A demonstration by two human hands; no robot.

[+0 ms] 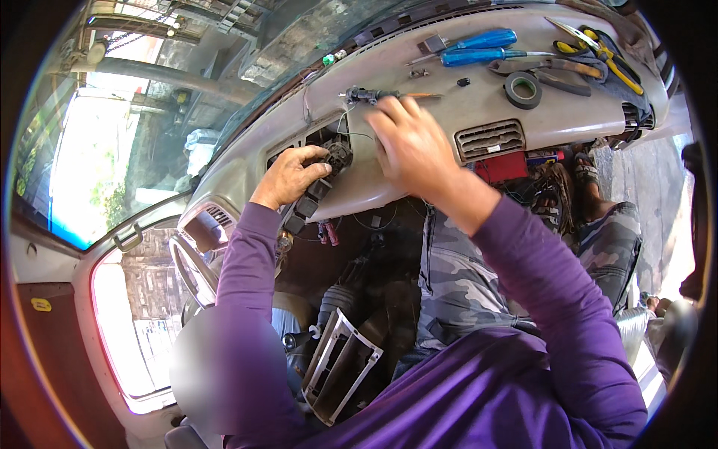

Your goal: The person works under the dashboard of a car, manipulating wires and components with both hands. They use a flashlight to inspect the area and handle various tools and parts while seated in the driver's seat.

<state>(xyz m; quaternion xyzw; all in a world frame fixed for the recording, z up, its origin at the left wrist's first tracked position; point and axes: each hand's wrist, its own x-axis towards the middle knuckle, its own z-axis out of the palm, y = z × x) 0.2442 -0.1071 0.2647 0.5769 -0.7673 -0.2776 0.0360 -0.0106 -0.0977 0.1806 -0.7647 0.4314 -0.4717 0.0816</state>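
My left hand (290, 176) grips the upper end of a black blocky strip (305, 199), which looks like a switch or connector assembly, by a rectangular dashboard opening (278, 156). My right hand (413, 142) hovers over the dashboard to the right, fingers curled together and slightly blurred. A thin green wire (357, 134) runs from near the black strip toward my right fingertips; whether they pinch it is hidden. Just beyond that hand lies a dark, slim part (366, 96), with a thin orange-tipped rod (422, 95) next to it.
On the beige dashboard (419, 71) lie blue-handled screwdrivers (473, 56), black tape (523, 90), pliers (550, 75) and yellow-handled scissors or cutters (617, 63). An air vent (491, 140) faces me. A grey frame (342, 367) rests low by the gear lever. A person in camouflage trousers (467, 277) sits alongside.
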